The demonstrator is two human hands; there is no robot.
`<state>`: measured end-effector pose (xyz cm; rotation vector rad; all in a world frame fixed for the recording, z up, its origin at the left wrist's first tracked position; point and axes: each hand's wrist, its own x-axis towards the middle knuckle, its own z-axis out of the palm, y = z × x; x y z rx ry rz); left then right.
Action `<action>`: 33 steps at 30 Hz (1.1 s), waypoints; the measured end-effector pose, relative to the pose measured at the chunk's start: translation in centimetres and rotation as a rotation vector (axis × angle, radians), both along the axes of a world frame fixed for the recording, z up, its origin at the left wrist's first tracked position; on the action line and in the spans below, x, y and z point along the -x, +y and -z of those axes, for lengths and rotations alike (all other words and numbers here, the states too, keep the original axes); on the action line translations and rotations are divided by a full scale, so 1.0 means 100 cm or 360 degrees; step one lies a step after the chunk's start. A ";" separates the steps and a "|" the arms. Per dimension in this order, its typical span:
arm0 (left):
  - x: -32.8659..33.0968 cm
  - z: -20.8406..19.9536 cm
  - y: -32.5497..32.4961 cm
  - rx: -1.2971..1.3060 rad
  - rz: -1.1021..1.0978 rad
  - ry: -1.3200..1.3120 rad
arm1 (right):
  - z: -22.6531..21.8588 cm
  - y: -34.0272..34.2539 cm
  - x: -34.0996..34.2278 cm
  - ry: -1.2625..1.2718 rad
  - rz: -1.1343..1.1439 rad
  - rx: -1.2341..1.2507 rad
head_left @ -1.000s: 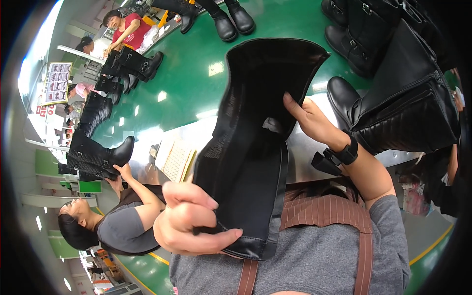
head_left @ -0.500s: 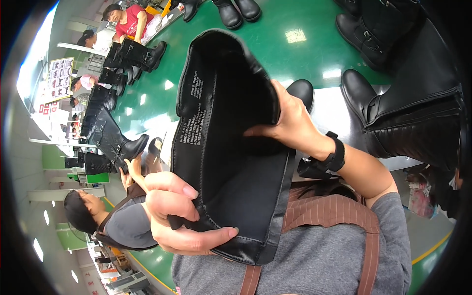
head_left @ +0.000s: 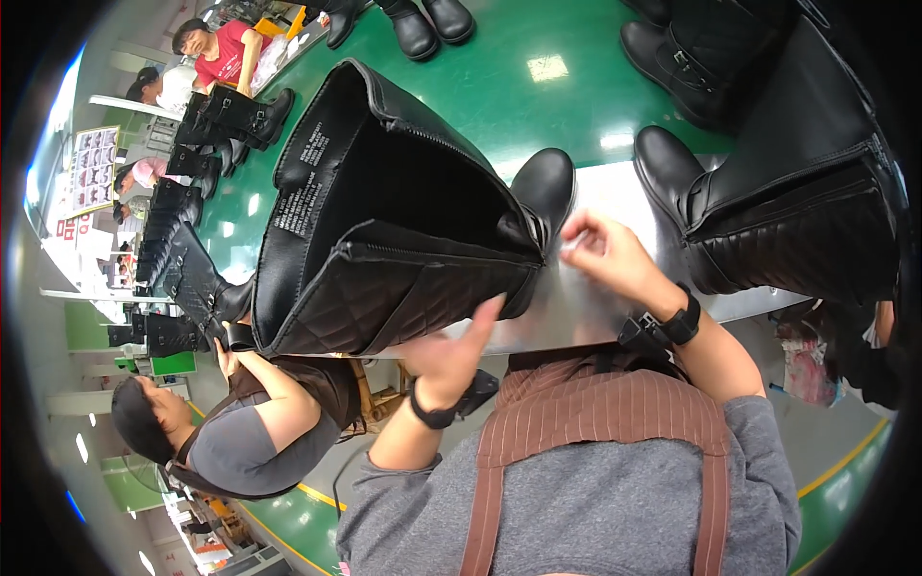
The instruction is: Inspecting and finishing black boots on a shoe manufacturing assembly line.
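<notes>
A tall black boot (head_left: 375,302) with quilted panels stands in front of me, its wide shaft opening tilted toward me. Its side zip is undone, and light printing shows on the lining. The rounded toe (head_left: 545,187) points away over a silver metal sheet (head_left: 610,197). My left hand (head_left: 447,355) is open beside the near quilted side, thumb stretched out; whether it touches the leather I cannot tell. Close to the ankle end of the zip is my right hand (head_left: 615,254), fingers loosely bent and somewhat blurred, with nothing visible in them.
Another tall black boot (head_left: 768,216) stands to the right on the sheet. More black boots (head_left: 418,29) line the far side of the green table (head_left: 519,106). At left a co-worker (head_left: 259,422) handles a buckled boot (head_left: 197,274). Other people sit farther off.
Both hands have let go of the boot's shaft, which they gripped and held up close before. The boot now sits lower and farther left, with its toe and undone zip in sight.
</notes>
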<state>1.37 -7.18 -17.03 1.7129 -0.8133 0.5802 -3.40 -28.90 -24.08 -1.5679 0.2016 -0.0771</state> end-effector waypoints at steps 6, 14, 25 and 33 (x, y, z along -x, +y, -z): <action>0.005 0.072 -0.010 0.0012 -0.0114 0.0685 | 0.013 0.018 0.000 0.0182 -0.0271 0.0242; 0.009 0.083 0.003 -0.0273 0.0222 0.1055 | 0.007 0.015 -0.009 0.0505 -0.0636 -0.0061; 0.011 0.081 -0.001 -0.0547 -0.0028 0.0911 | -0.136 0.029 -0.001 -0.0261 -0.0536 -0.0531; 0.004 0.090 -0.006 0.0199 0.0383 0.1676 | -0.192 0.047 -0.012 -0.0380 -0.0591 -0.0306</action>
